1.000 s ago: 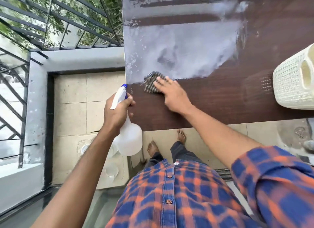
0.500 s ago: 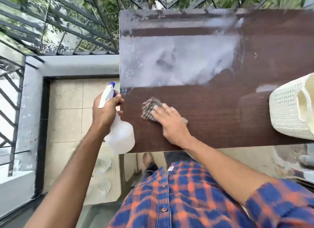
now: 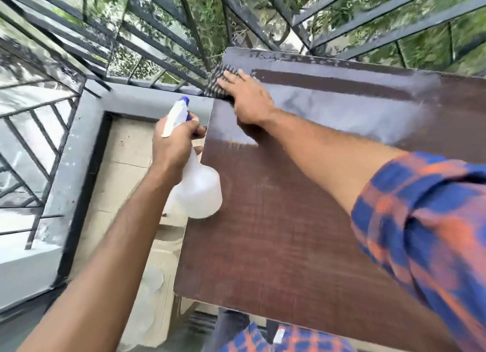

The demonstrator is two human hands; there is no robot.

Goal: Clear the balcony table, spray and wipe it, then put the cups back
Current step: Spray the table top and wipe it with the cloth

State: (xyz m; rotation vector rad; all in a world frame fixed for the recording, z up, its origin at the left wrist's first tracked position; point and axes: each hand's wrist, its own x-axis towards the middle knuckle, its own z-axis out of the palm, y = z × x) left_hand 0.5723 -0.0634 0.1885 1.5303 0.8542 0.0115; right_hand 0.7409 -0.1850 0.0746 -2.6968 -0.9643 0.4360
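The dark brown wooden table (image 3: 276,233) fills the right of the view, with a pale wet film across its far part. My right hand (image 3: 247,96) presses flat on a dark checked cloth (image 3: 217,85) at the table's far left corner. My left hand (image 3: 175,141) grips the neck of a translucent white spray bottle (image 3: 197,191) with a blue nozzle, held upright just at the table's left edge. No cups show on the table top.
Black metal railings (image 3: 157,49) with foliage behind them enclose the balcony on the far and left sides. A grey ledge (image 3: 79,141) borders the beige tiled floor (image 3: 123,167). Blurred pale items (image 3: 152,280) lie on something low left of the table.
My right hand has slid the cloth from the table's near left part to its far left corner. The view has swung left, and the white woven basket is out of view.
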